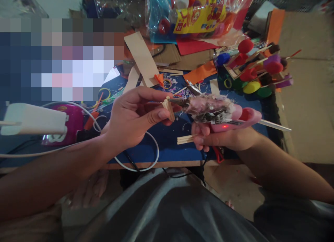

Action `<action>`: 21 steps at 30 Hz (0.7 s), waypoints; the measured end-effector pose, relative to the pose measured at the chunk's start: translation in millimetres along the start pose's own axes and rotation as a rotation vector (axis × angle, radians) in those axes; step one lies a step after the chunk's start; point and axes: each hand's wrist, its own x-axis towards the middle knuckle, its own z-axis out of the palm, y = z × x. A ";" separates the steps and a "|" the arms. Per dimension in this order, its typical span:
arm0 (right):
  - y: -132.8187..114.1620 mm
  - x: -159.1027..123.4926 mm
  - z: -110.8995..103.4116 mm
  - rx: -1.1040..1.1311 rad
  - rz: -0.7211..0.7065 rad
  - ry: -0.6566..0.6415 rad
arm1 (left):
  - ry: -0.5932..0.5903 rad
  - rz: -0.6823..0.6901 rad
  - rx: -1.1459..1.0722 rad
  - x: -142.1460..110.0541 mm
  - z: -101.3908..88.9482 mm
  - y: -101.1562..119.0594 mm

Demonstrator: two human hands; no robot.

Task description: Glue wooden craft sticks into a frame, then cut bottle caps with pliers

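Between the thumb and fingers of my left hand (135, 117) is a small piece of wood (169, 109), pale and narrow. The metal nozzle of a pink hot glue gun (211, 110) meets its top end. My right hand (221, 137) grips the glue gun from below, and a red light glows on its body. Dried glue strands and dark smears coat the gun's front. A white glue stick (276, 125) sticks out of its back. Several thin wooden sticks (185, 139) are also held in my right fingers, pointing left.
A blue table (167, 151) carries scraps and flat wooden strips (142, 57). Behind stands a clear bag of colourful caps (198, 16). Stick assemblies with coloured caps (253, 68) sit at the right, by cardboard (308, 89). A white charger (33, 118) and pink power strip (74, 122) lie left, with cables.
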 end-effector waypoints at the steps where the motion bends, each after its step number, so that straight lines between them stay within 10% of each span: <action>1: -0.1 0.2 -0.2 -0.006 0.005 -0.004 | -0.006 0.011 0.003 0.4 -0.2 -0.5; 21: -4.7 -2.7 -0.9 -0.013 0.080 -0.022 | 0.005 -0.009 -0.025 1.2 2.0 0.4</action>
